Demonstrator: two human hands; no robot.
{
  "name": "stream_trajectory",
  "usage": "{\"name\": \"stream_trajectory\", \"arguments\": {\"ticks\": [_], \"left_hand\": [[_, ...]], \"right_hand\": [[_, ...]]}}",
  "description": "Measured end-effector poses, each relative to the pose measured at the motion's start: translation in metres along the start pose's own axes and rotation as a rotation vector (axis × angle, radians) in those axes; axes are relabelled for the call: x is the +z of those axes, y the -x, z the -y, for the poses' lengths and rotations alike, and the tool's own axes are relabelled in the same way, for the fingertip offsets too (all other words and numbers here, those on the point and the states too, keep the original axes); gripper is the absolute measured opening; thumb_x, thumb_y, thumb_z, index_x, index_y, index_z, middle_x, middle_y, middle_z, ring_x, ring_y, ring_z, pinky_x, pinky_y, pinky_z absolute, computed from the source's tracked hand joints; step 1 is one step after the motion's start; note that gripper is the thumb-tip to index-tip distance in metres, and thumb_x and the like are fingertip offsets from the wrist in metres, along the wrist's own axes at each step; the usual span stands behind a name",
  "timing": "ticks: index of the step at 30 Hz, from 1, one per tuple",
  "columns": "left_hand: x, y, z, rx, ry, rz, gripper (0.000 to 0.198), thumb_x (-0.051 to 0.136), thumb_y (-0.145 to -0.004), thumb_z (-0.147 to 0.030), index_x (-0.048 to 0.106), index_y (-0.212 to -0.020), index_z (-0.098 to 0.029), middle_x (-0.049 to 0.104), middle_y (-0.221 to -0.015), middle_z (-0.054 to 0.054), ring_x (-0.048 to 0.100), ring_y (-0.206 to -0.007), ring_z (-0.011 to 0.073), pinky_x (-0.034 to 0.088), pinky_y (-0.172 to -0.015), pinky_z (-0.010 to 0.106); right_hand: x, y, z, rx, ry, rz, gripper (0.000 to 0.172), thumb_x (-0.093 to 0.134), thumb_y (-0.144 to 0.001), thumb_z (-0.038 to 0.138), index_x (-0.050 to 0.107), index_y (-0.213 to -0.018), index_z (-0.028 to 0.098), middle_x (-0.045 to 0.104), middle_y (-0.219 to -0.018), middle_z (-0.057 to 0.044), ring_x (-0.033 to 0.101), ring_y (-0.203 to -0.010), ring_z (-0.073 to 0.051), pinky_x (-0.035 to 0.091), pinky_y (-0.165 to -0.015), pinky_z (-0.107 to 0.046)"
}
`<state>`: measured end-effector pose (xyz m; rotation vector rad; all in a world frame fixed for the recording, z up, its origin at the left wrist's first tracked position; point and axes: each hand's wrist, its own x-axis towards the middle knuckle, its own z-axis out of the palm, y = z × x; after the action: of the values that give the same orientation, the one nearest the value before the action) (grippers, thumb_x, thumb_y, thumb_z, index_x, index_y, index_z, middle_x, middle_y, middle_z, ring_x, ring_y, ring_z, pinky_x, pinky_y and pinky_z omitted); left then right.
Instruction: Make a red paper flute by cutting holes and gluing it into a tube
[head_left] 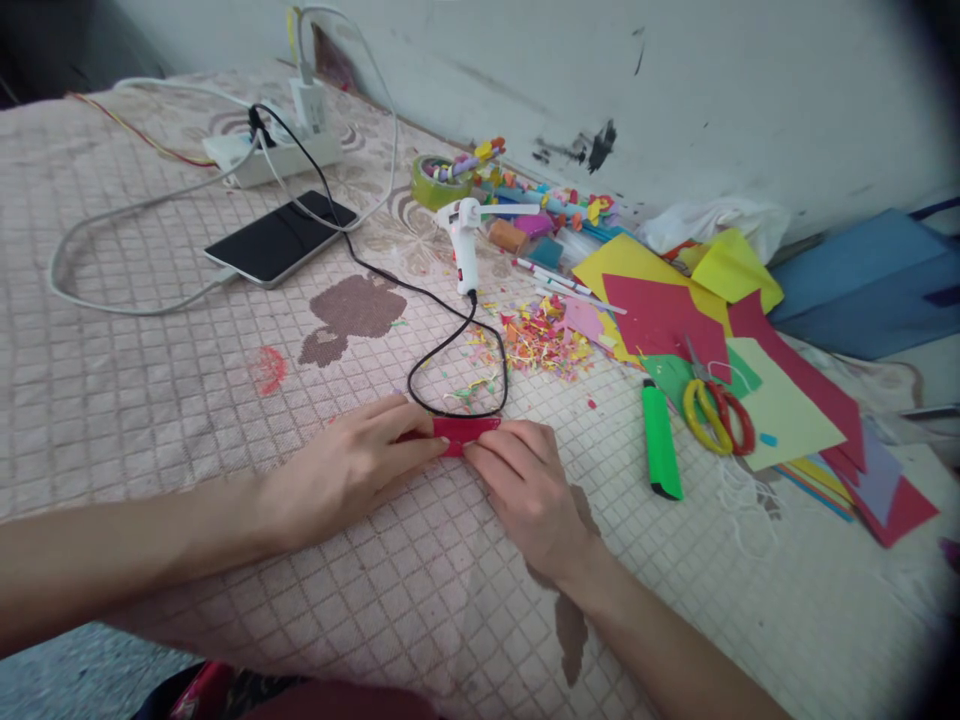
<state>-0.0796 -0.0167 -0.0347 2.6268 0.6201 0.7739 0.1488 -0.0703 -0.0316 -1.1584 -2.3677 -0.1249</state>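
Observation:
A narrow strip of red paper (466,430) lies on the checked cloth, with both hands on it. My left hand (360,455) has its fingers closed on the strip's left end, thumb along the near edge. At the other end my right hand (529,480) pinches the paper, its fingers bent over it. The fingers hide both ends of the strip. Just beyond it, the black cord (504,375) of a white hot glue gun (465,245) makes a loop. Paper shreds (544,335) are scattered behind the right hand.
At right lie a green marker (661,440), scissors (712,410) with yellow and red handles, white string (750,510) and coloured paper sheets (667,320). A tape roll (435,182) stands near the wall. A phone (281,240) and power strip (277,160) with cables occupy the back left.

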Motion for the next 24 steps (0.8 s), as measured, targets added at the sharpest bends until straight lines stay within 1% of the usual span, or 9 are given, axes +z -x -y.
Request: {"name": "stream_trajectory", "arguments": {"ticks": [2,4,7,9,11,14,18,21,24], "left_hand": [[-0.001,0.001,0.000,0.009,0.001,0.010,0.026,0.047,-0.101,-0.008,0.069,-0.114,-0.015,0.066,-0.107,0.008,0.062,-0.093,0.0186,0.057,-0.081,0.031],[0.000,0.001,0.000,-0.010,0.004,0.015,0.026,0.049,-0.100,-0.008,0.069,-0.114,-0.016,0.067,-0.106,0.007,0.063,-0.092,0.0181,0.057,-0.080,0.031],[0.000,0.000,0.000,-0.026,0.006,0.014,0.026,0.050,-0.099,-0.009,0.071,-0.112,-0.017,0.067,-0.104,0.006,0.063,-0.091,0.0181,0.058,-0.079,0.031],[0.000,-0.001,0.000,-0.024,0.004,0.010,0.025,0.049,-0.100,-0.010,0.072,-0.108,-0.017,0.067,-0.103,0.007,0.063,-0.089,0.0179,0.058,-0.077,0.031],[0.000,-0.002,0.000,-0.026,0.003,0.008,0.025,0.049,-0.101,-0.011,0.072,-0.107,-0.017,0.067,-0.101,0.007,0.062,-0.088,0.0179,0.057,-0.075,0.031],[-0.001,-0.003,0.000,-0.031,0.009,0.016,0.023,0.049,-0.101,-0.012,0.071,-0.107,-0.016,0.067,-0.101,0.007,0.062,-0.087,0.0182,0.057,-0.075,0.031],[0.000,-0.002,0.000,-0.037,0.022,0.027,0.022,0.049,-0.103,-0.014,0.071,-0.106,-0.016,0.066,-0.100,0.007,0.061,-0.087,0.0189,0.056,-0.074,0.032],[0.000,-0.003,0.000,-0.037,0.038,0.027,0.022,0.048,-0.103,-0.014,0.070,-0.106,-0.016,0.065,-0.101,0.007,0.060,-0.087,0.0194,0.056,-0.074,0.033],[-0.001,-0.004,0.000,-0.033,0.044,0.022,0.020,0.050,-0.102,-0.014,0.070,-0.106,-0.016,0.065,-0.102,0.007,0.060,-0.088,0.0200,0.055,-0.074,0.033]], "right_hand": [[0.000,0.000,0.000,0.007,-0.026,-0.011,0.023,0.047,-0.101,0.010,0.069,-0.102,0.016,0.071,-0.093,-0.008,0.060,-0.091,-0.022,0.052,-0.083,-0.038],[-0.001,0.001,-0.003,0.046,-0.090,-0.067,0.017,0.053,-0.099,0.012,0.068,-0.105,0.017,0.071,-0.094,-0.008,0.060,-0.092,-0.022,0.053,-0.082,-0.039],[-0.005,0.000,-0.010,0.174,-0.164,-0.191,0.016,0.060,-0.096,0.015,0.067,-0.110,0.021,0.068,-0.098,-0.007,0.061,-0.094,-0.022,0.054,-0.083,-0.039],[-0.009,0.000,-0.018,0.250,-0.163,-0.213,0.016,0.061,-0.096,0.017,0.067,-0.110,0.022,0.067,-0.100,-0.007,0.062,-0.095,-0.022,0.052,-0.085,-0.041],[-0.013,-0.002,-0.024,0.276,-0.161,-0.164,0.015,0.063,-0.096,0.022,0.067,-0.110,0.022,0.067,-0.102,-0.007,0.062,-0.097,-0.023,0.051,-0.089,-0.044],[-0.015,-0.004,-0.029,0.258,-0.166,-0.059,0.024,0.069,-0.092,0.029,0.065,-0.115,0.021,0.066,-0.105,-0.008,0.058,-0.101,-0.026,0.050,-0.091,-0.047],[-0.012,-0.006,-0.028,0.250,-0.181,0.043,0.029,0.073,-0.087,0.024,0.064,-0.115,0.019,0.064,-0.106,-0.009,0.055,-0.104,-0.027,0.051,-0.090,-0.046],[-0.011,-0.007,-0.026,0.261,-0.181,0.062,0.028,0.073,-0.086,0.019,0.064,-0.113,0.020,0.063,-0.104,-0.009,0.054,-0.104,-0.027,0.050,-0.090,-0.046],[-0.012,-0.007,-0.025,0.266,-0.192,0.051,0.024,0.072,-0.086,0.016,0.064,-0.109,0.022,0.064,-0.102,-0.007,0.054,-0.103,-0.027,0.050,-0.088,-0.045]]}}
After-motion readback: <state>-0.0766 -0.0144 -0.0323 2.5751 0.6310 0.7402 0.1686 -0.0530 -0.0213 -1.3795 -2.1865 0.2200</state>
